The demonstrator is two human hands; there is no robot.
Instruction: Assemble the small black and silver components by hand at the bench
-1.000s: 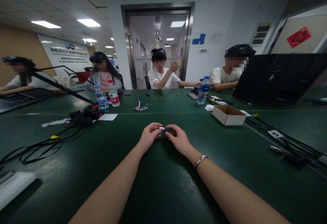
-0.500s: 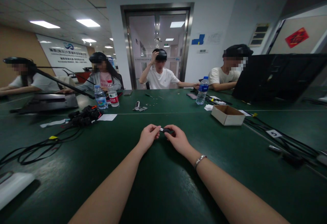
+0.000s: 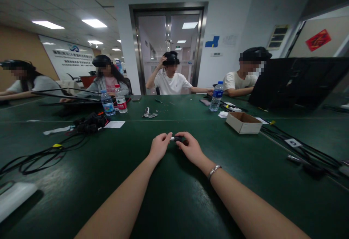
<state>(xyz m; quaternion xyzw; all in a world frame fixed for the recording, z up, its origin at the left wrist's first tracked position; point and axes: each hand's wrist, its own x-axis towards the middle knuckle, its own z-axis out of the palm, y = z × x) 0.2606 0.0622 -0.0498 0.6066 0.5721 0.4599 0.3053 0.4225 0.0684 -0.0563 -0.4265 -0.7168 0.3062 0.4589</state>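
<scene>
My left hand (image 3: 160,146) pinches the silver end of a small black rod-shaped object (image 3: 177,138) between thumb and fingers. The fingers of my right hand (image 3: 191,146), with a metal bracelet at the wrist, are closed on its black part. The object lies sideways between the hands, just above the green table (image 3: 174,188). My fingers cover part of it, so its exact kind is unclear.
Beyond my hands are a silver item with grey scraps (image 3: 148,114). An open cardboard box (image 3: 243,123) and a water bottle (image 3: 216,96) stand right; two bottles (image 3: 108,104) stand left. Cables (image 3: 40,157) lie left. Several people wearing headgear sit opposite.
My hands stay almost in place, both on the small object, with a slight shift of the fingers. At far left, a dark flat device in front of a person has changed its tilt.
</scene>
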